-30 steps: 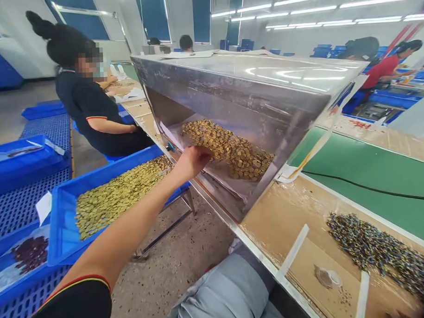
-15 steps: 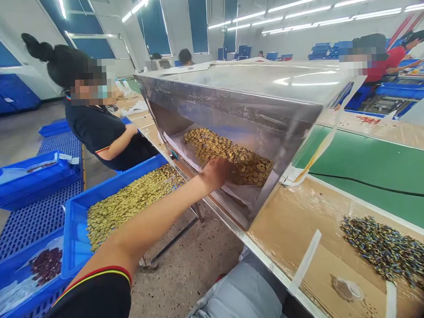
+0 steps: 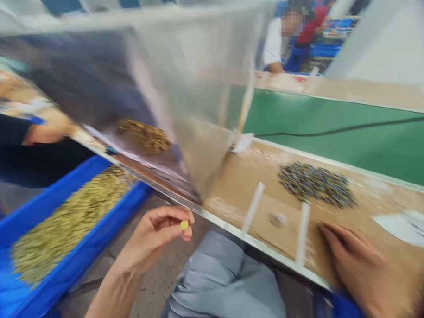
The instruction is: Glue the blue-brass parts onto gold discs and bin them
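My left hand (image 3: pixel 157 235) is drawn back over my lap, below the table edge, pinching a small gold disc (image 3: pixel 184 224) between thumb and fingers. My right hand (image 3: pixel 354 260) lies on the brown table top (image 3: pixel 392 254) with its fingers stretched flat, holding nothing that I can see. A steel hopper (image 3: pixel 132 78) stands on the table to the left, with a heap of gold discs (image 3: pixel 145 136) in its opening. A pile of small dark multicoloured parts (image 3: pixel 315 183) lies on the table ahead of my right hand.
A blue crate (image 3: pixel 96 228) full of gold discs sits low at left beside the table. Two white strips (image 3: pixel 251 208) frame a small clear piece (image 3: pixel 277 219). A green belt (image 3: pixel 336 127) with a black cable runs behind. Other people sit at left and across the belt.
My left hand has left the hopper opening and come back toward me with one gold disc. The view has swung right and down, blurred, bringing my right hand into sight.
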